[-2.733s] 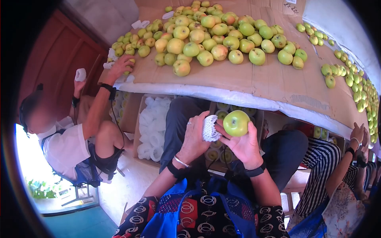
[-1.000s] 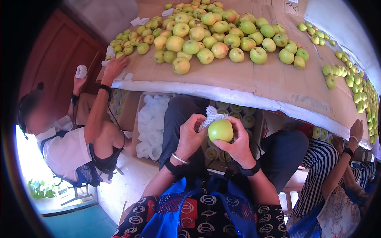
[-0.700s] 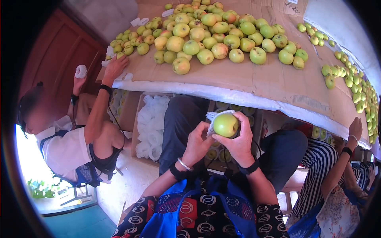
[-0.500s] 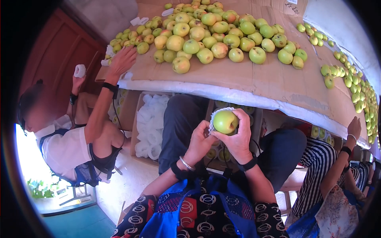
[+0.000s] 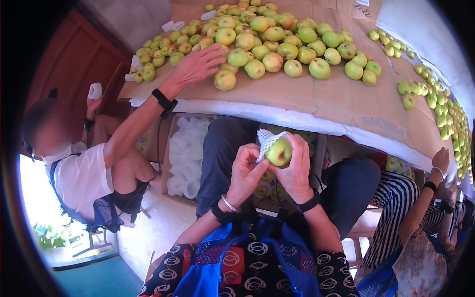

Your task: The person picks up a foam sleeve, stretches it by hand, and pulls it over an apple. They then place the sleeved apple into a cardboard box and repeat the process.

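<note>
In front of my lap I hold a green apple (image 5: 280,153) partly covered by a white foam net (image 5: 265,140), whose loose end sticks out to the upper left. My left hand (image 5: 247,171) is closed, thumb and fingers pinching the net's edge beside the fruit. My right hand (image 5: 298,171) wraps the apple's right side, its thumb underneath. Below my hands is a box with apples (image 5: 264,190) in it, partly hidden by my wrists. To the left of my leg, a carton (image 5: 170,163) holds white foam nets (image 5: 185,156).
A cardboard-covered table (image 5: 297,99) bears a heap of apples (image 5: 257,49). From the left, a co-worker's hand (image 5: 200,64) reaches over the heap's edge; their other hand holds a foam net (image 5: 95,90). Another person's hand (image 5: 440,159) rests at the table's right edge.
The apple has tilted in my hands and the net's loose end now points up and left. The left co-worker's reaching hand has moved right across the apples.
</note>
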{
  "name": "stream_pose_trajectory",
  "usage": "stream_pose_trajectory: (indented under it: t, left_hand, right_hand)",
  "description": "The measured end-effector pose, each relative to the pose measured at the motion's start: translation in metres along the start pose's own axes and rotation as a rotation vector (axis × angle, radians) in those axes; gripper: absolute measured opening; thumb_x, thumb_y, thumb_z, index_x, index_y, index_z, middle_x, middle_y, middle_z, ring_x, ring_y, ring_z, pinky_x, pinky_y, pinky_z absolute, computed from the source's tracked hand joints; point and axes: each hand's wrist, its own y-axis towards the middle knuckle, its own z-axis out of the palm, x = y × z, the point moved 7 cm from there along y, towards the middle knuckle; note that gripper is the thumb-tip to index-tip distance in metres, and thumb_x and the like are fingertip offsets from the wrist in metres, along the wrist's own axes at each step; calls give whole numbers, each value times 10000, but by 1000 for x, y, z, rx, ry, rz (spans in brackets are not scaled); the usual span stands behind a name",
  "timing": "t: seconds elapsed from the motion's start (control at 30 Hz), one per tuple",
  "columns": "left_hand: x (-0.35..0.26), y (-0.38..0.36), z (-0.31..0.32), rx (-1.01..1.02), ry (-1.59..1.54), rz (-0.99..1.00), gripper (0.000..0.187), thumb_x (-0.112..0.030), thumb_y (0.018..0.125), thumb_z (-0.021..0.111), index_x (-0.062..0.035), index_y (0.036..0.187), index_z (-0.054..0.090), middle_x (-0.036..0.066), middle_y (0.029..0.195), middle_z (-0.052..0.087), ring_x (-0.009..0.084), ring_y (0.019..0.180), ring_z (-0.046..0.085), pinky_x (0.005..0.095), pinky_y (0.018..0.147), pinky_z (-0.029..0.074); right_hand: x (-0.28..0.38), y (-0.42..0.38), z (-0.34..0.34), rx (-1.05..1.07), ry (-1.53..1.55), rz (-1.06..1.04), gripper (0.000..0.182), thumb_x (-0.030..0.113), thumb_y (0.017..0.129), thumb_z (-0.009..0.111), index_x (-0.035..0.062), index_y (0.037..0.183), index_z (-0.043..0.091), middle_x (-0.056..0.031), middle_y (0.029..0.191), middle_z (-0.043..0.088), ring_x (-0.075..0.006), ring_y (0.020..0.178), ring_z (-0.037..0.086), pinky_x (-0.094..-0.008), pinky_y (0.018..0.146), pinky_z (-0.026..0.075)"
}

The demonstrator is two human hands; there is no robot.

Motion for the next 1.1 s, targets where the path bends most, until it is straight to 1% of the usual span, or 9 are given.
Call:
stream_pose_trajectory:
  t: [0.1,0.23,0.3,0.5,0.53,0.67,0.77,0.9,1.1]
  left_hand:
    - [8,3,5,51,-96,-240,299,-82,798,669,-78,1001,451,3,1006,497,74,897,484,239,787,422]
    - [23,3,-2,-18,-62,-377,428,-79,763,706,-59,1080,419,50,1030,500,103,917,511,249,782,463]
    - [26,0,8,0,-386,-467,465,-113,812,657,-49,1186,388,75,1093,513,151,985,536,294,830,476]
    - [22,5,-1,71,-620,-399,434,-186,898,529,-115,1279,335,81,1262,448,226,1146,488,438,909,460]
    - [18,5,1,90,-648,-393,447,-199,895,538,-140,1286,329,72,1282,430,231,1166,470,457,911,453]
    - [23,4,2,66,-636,-397,458,-213,896,537,-132,1291,320,83,1287,425,235,1163,473,452,912,453]
    - [26,2,0,50,-656,-403,452,-182,895,536,-114,1287,319,86,1273,439,230,1157,478,431,927,443]
    - [35,3,-9,-38,-609,-371,441,-108,883,542,-89,1267,324,82,1211,484,211,1122,500,396,940,432]
    - [38,5,-14,-97,-613,-333,438,-68,867,558,-87,1244,336,78,1168,503,197,1075,524,393,901,456]
  right_hand:
    - [4,-2,2,8,-38,-29,873,117,496,824,55,1257,401,-172,1118,461,-357,1018,465,-418,857,409]
    - [5,-4,9,48,-37,-35,865,103,505,815,50,1265,405,-175,1111,461,-363,1018,463,-427,865,406]
    - [8,-3,8,63,-62,-37,881,85,512,820,36,1282,393,-167,1137,481,-325,1029,489,-386,874,423]
    - [-19,-8,10,-6,591,240,651,93,628,766,18,1200,466,-156,1116,530,-249,970,554,-334,816,460]
    - [-21,-5,2,-45,456,202,509,92,647,751,28,1100,528,-113,1031,573,-214,883,576,-298,745,473]
    - [-10,-1,-1,12,385,205,320,62,684,715,32,966,567,-89,936,584,-187,775,573,-283,666,466]
    - [-21,-7,11,79,444,247,219,11,738,672,10,934,573,-63,915,580,-126,764,572,-248,675,478]
    - [-20,-6,11,73,439,301,153,0,726,651,20,864,588,-90,825,598,-185,703,586,-271,626,468]
    - [-2,-5,14,104,359,94,152,-29,700,626,21,839,594,-97,798,601,-226,721,598,-296,645,480]
